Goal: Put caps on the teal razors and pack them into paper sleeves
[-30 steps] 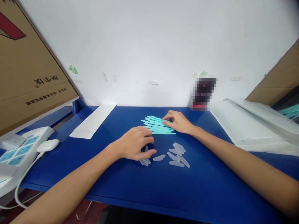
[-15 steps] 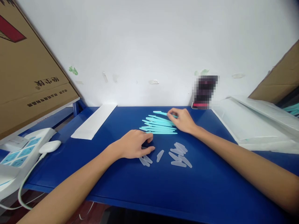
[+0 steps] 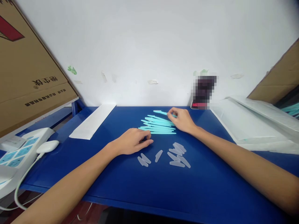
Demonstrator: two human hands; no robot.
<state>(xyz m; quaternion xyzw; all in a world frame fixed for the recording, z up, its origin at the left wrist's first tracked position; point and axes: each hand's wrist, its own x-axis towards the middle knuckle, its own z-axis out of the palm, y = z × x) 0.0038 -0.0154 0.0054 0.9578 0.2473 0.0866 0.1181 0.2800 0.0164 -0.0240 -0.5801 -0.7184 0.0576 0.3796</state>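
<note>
Several thin turquoise plastic sticks [image 3: 157, 125] lie fanned on the blue table [image 3: 130, 183]. My right hand [image 3: 182, 120] sits at the fan's right end and pinches one turquoise stick [image 3: 163, 113] that juts out to the left. My left hand [image 3: 133, 141] rests just in front of the fan, fingers curled together as if pinching something small that I cannot make out. Several clear plastic caps [image 3: 176, 154] lie scattered in front of both hands, two of them [image 3: 144, 160] just below my left hand.
A flat white paper sleeve [image 3: 93, 121] lies at the back left. A white power strip with a plug [image 3: 25, 149] and a cardboard box [image 3: 28, 62] are on the left. White plastic bags [image 3: 254, 124] are stacked on the right against the white wall.
My left hand drew back from the clear caps and curled shut nearer the turquoise fan. My right hand lifted one turquoise stick out of the fan's far side.
</note>
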